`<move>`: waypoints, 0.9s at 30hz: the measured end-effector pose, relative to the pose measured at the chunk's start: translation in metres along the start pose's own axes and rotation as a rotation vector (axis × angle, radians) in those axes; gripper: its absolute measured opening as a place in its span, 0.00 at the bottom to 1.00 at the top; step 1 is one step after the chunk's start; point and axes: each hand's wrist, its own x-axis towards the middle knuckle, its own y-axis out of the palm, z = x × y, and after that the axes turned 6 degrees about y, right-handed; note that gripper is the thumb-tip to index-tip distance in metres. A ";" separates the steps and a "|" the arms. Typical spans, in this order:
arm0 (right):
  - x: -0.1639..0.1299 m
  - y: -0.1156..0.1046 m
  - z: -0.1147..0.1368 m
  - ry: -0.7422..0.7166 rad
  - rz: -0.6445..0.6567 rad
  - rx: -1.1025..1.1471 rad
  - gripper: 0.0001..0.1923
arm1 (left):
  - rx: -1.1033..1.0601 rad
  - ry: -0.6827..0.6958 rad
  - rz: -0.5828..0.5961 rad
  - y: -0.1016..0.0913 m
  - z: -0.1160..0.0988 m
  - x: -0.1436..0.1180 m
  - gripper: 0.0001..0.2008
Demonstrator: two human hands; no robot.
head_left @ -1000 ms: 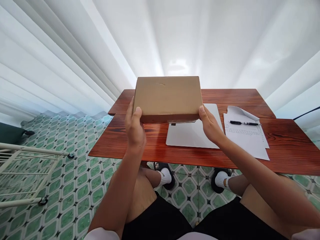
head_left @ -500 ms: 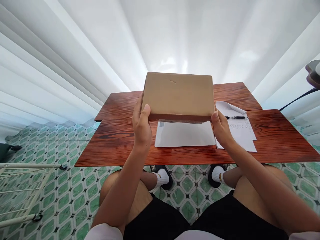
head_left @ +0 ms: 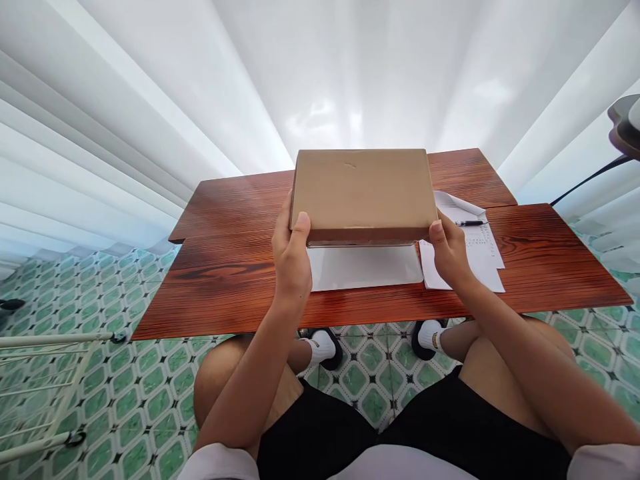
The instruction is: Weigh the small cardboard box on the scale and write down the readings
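Cardboard box (head_left: pixel 363 195), flat and brown, hung level above the desk (head_left: pixel 225 280), pinched at its two near corners. The left hand (head_left: pixel 291 257) gripped the left edge, thumb on top; the right hand (head_left: pixel 449 251) clamped the right edge likewise. Directly beneath lay a white flat panel (head_left: pixel 365 267), partly covered from view. Just right of it sat printed papers (head_left: pixel 475 257) with a black pen (head_left: pixel 470 223) on them. Bare wood lay open to the left, and white curtains (head_left: pixel 150 120) closed off the far side.

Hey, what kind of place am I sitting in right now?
Probably a room at home used as a writing spot: a wooden table with papers and a pen, white curtains behind it, green patterned floor tiles.
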 end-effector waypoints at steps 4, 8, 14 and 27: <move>0.001 -0.006 -0.008 -0.012 -0.032 -0.094 0.37 | 0.001 -0.054 -0.001 0.002 0.003 -0.005 0.19; 0.002 -0.006 -0.011 -0.019 -0.032 -0.093 0.34 | -0.001 -0.078 -0.012 0.000 0.006 -0.009 0.20; 0.003 -0.006 -0.012 -0.044 -0.039 -0.125 0.33 | 0.004 -0.106 -0.018 -0.001 0.010 -0.012 0.19; 0.004 -0.005 -0.015 -0.079 -0.075 -0.184 0.31 | -0.064 -0.178 -0.024 -0.001 0.013 -0.016 0.16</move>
